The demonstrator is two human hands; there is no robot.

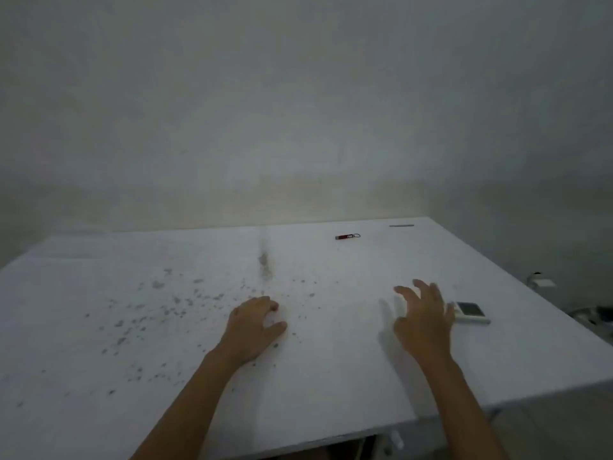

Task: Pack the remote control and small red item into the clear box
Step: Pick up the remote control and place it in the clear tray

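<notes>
A small red item (pixel 345 237) with a metal key ring lies far back on the white table, right of centre. The white remote control (pixel 471 312) with a dark screen lies on the table at the right, partly hidden behind my right hand (pixel 424 318). That hand hovers with fingers spread, just left of the remote and holding nothing. My left hand (pixel 253 325) rests on the table near the centre, fingers curled loosely, empty. No clear box is in view.
The white table (pixel 166 327) carries grey speckled stains on its left half and a dark smear (pixel 265 263) at the middle. A thin grey strip (pixel 401 225) lies at the far right corner. A wall stands behind. Objects (pixel 540 281) sit on the floor beyond the right edge.
</notes>
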